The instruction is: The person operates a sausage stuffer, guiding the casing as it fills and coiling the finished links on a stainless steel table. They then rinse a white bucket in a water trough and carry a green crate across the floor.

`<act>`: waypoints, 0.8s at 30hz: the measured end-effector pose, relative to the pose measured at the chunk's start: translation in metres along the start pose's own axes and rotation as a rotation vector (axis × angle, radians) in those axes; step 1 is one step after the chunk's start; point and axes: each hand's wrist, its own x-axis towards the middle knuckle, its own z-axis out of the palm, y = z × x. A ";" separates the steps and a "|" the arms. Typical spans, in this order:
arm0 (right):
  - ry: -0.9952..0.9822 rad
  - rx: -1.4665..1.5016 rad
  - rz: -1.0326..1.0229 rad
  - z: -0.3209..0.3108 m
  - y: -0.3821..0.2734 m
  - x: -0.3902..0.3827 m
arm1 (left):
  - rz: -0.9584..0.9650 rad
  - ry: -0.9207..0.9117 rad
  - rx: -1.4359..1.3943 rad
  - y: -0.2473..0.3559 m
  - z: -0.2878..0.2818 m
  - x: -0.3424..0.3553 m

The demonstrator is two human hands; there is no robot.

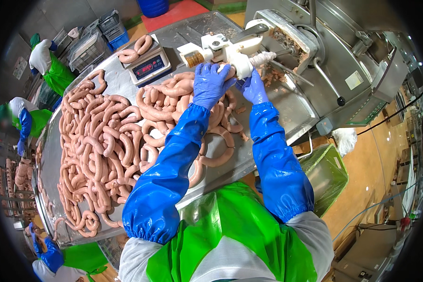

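Observation:
My left hand (210,86), in a purple glove, is curled over a sausage (231,73) just below the stuffing machine's white nozzle head (242,65). Its fingers reach forward and the thumb points toward the nozzle. My right hand (254,89), gloved alike, is closed at the nozzle's lower right side. Its fingertips are hidden, so what they grip cannot be made out. Gathered whitish casing (263,58) sits on the tube right of the nozzle. Linked pale pink sausages (169,96) lie beside and under my left forearm.
A large pile of sausages (96,141) covers the left of the metal table (221,181). Sausages (143,43) rest on a digital scale (150,66). A lever (329,82) juts from the steel machine at right. A green-lined bin (326,178) stands below. Co-workers (54,66) are at left.

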 end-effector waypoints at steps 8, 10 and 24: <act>0.008 0.002 -0.005 0.004 0.002 0.001 | -0.079 -0.122 0.016 0.000 -0.010 0.000; -0.048 0.003 -0.011 -0.005 0.003 0.006 | -0.191 -0.304 -0.098 0.002 -0.014 0.001; 0.008 0.017 0.007 0.000 0.003 0.008 | -0.453 -0.622 -0.120 -0.173 -0.132 -0.016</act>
